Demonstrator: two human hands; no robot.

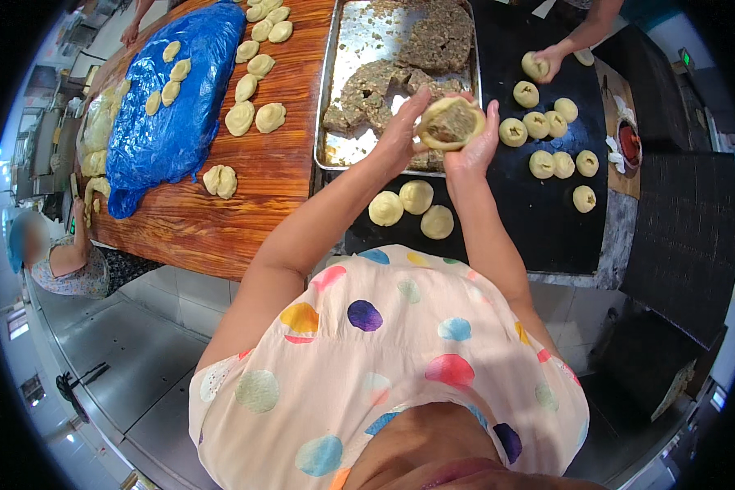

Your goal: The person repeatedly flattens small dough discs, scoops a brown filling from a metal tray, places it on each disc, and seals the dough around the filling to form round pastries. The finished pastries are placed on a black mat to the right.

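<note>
Between my left hand (404,125) and my right hand (474,147) is a round of dough (452,122), its rim raised around a brown-green filling. Both hands cup its sides over the near edge of a metal tray (398,170). Chopped filling (367,92) lies in clumps on that tray. Close to my forearms, three smooth dough balls (386,209) rest on a black surface. More dough balls (542,164), several with small openings on top, sit to the right. Flat dough pieces (239,118) are spread over the wooden table on the left.
A blue plastic sheet (165,98) covers a large mound on the wooden table (269,202). A co-worker's hand (548,61) holds a dough ball at the top right. Another person (67,257) is at the far left. A red-topped container (629,144) stands at the right edge.
</note>
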